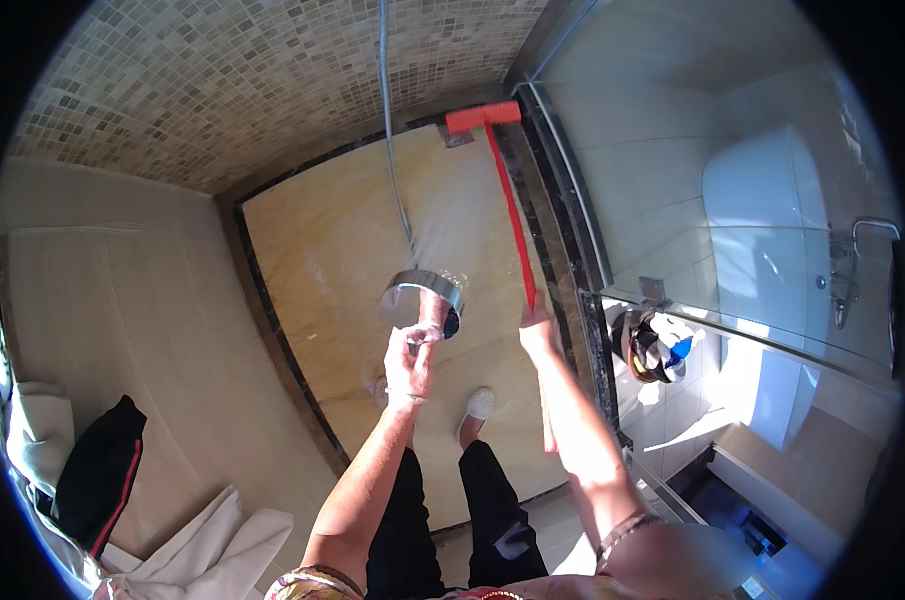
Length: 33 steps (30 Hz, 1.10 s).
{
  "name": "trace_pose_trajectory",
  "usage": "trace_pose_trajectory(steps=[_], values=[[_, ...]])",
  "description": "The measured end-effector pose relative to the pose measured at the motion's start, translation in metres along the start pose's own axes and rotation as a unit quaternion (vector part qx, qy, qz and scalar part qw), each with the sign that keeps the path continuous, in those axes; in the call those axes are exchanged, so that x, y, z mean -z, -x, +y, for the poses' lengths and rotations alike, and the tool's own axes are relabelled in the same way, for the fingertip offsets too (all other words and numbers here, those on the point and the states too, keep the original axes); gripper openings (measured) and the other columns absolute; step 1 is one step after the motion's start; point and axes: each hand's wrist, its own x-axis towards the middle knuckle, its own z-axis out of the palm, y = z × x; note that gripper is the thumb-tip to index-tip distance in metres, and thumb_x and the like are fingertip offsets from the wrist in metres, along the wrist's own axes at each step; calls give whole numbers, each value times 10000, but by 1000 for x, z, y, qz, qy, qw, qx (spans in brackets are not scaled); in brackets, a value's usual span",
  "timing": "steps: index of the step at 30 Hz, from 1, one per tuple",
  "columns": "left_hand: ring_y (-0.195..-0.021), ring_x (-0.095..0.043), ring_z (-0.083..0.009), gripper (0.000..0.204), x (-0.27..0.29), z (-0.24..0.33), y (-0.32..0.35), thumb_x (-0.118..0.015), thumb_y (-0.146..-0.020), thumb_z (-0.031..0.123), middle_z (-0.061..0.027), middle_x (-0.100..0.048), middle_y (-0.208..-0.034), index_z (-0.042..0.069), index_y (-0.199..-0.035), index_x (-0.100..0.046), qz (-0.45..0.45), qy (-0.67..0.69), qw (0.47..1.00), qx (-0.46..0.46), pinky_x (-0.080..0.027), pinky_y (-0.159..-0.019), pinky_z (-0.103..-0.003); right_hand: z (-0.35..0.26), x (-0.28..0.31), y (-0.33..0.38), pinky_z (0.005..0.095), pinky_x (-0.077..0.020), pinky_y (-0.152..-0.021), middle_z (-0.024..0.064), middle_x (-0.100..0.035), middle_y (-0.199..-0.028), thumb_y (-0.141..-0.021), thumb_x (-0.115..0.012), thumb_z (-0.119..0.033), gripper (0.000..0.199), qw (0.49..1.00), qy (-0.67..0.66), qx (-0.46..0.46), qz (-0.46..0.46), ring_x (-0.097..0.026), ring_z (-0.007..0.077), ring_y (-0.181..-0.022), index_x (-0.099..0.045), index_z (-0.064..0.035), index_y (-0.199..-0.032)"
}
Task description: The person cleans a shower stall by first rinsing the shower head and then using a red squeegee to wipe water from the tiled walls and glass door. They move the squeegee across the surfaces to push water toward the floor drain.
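Note:
My left hand (409, 358) is closed around the handle of a round chrome shower head (397, 300), out in front of me. Water sprays from it toward the far part of the yellowish shower floor (312, 230). A grey hose (386, 110) runs from the shower head up to the top of the view. To the right, my right hand (538, 332) grips the long red pole of a floor squeegee (512, 205). The squeegee's red head lies at the far right corner of the floor, by a small square drain (459, 141).
Small mosaic tiles cover the far wall (242, 90). A glass panel (652, 170) borders the right side, with a white bathtub (762, 190) beyond. A bin of mixed items (657, 345) stands outside it. White towels (207, 545) and a black cloth (100, 475) hang lower left.

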Motion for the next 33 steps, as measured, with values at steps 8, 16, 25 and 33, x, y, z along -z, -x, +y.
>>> trace_pose_trajectory(steps=[8, 16, 25, 33], values=[[-756, -504, -147, 97, 8, 5, -2, -574, -764, 57, -58, -518, -784, 16, -839, -528, 16, 26, 999, -16, -400, -713, -257, 60, -2, 49, 419, -465, -512, 196, -597, -719, -858, -455, -241, 329, 996, 50, 49, 52, -605, 330, -646, -387, -124, -1158], [-760, -496, -147, 115, 5, -1, -11, -543, -751, 8, -58, -518, -794, 15, -862, -513, -3, -1, 1000, 24, -393, -724, -251, 8, 10, -31, 472, -471, -601, 223, -590, -773, -865, -383, -288, 280, 994, 89, 24, 56, -580, 391, -736, -361, -142, -1102], [-757, -477, -113, 112, 7, -4, -11, -539, -753, 9, -39, -504, -801, 21, -862, -518, 30, 26, 998, 46, -387, -707, -227, -2, 4, 6, 465, -456, -623, 214, -594, -790, -857, -385, -313, 299, 998, 55, -26, 27, -586, 376, -778, -332, -186, -1123], [-700, -466, -133, 164, -4, -26, -22, -580, -748, 60, -61, -504, -759, 1, -862, -478, 35, -16, 999, 21, -405, -654, -252, 89, -74, 71, 476, -464, -577, 204, -602, -732, -869, -373, -330, 354, 999, 4, -51, -2, -584, 400, -698, -320, -170, -1180]])
